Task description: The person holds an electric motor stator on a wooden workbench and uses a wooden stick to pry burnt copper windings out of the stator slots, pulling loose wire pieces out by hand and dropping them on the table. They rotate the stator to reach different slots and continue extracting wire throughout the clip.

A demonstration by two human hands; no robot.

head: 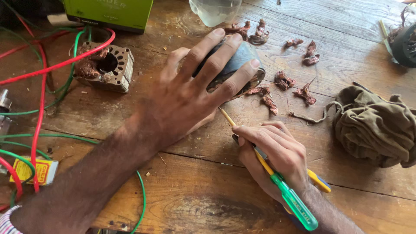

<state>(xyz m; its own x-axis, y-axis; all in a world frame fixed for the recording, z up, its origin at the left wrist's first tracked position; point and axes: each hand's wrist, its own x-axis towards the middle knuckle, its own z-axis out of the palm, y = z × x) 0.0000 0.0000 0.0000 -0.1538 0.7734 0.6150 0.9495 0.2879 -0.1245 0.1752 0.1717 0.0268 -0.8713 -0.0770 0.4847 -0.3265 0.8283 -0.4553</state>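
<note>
Left hand (pixel 195 93) pressed palm-down, fingers spread and curled over a rounded grey-blue metal motor housing (pixel 237 65) lying on the worn wooden plank counter (pixel 216 195); grip closed on it, pinning it. The housing sits up and slightly left of the right hand (pixel 273 158), just beyond it, its open end facing down-right toward that hand. Right hand closed around a bundle of tools: a thin yellow-shafted screwdriver with translucent green plastic handle (pixel 290 199), plus a second blue-and-yellow handled tool (pixel 318 181) behind it. The screwdriver's long axis runs diagonally, handle low right, tip high left, the tip reaching the lower edge of the housing under the left fingers. Right hand is the nearer one to that opening. Scattered beside the housing: reddish, crumpled scraps of copper winding (pixel 284 80). Left: a rusty laminated steel stator core (pixel 106 67), red and green insulated wires (pixel 41 104). Right: a bunched olive cloth rag (pixel 377 125), soft and creased.
</note>
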